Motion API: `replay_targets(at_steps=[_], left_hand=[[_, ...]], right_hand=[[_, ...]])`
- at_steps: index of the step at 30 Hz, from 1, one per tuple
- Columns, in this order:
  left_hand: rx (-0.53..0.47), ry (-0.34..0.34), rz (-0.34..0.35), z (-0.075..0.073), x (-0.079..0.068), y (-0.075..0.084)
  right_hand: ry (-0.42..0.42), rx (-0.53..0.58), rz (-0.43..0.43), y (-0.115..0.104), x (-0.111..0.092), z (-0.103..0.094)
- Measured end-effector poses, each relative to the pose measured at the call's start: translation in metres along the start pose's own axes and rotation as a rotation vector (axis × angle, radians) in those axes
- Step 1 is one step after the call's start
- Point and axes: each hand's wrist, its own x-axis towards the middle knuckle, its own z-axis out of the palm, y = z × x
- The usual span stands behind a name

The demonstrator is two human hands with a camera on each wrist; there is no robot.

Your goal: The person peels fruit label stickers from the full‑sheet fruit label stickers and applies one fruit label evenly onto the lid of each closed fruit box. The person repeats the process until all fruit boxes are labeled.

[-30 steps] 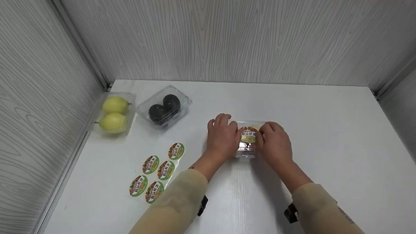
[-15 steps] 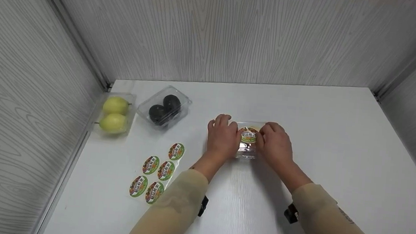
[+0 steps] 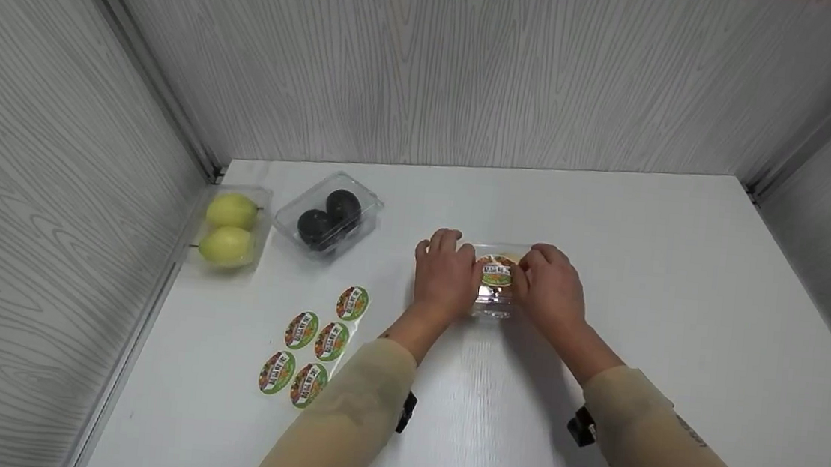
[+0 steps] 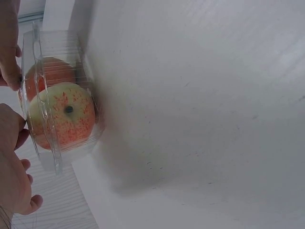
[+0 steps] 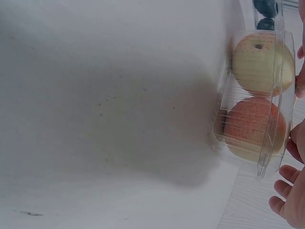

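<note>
A round fruit-print sticker lies at the lid of a clear plastic clamshell box. Inside the box are two red-and-yellow apples, seen through its side in both wrist views. My left hand pinches the sticker's left edge with thumb and forefinger, its other fingers loose over the box. Opposite it, my right hand pinches the right edge in the same way. The fingertips are right at the lid, and the sticker's side edges are hidden beneath them.
Left of the hands lies a sheet with several round stickers, beside the left sleeve. Behind it stand a clear box with two dark round fruits and one with two yellow pears. Grey wood-grain panels enclose the white table.
</note>
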Motion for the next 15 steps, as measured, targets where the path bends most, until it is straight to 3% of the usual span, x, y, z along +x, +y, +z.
replay_targets(at_steps=[15], left_hand=[[0.026,0.052,0.015,0.0007,0.0021,-0.0044]], right_hand=[[0.043,0.022,-0.007,0.0043,-0.0009,-0.0003]])
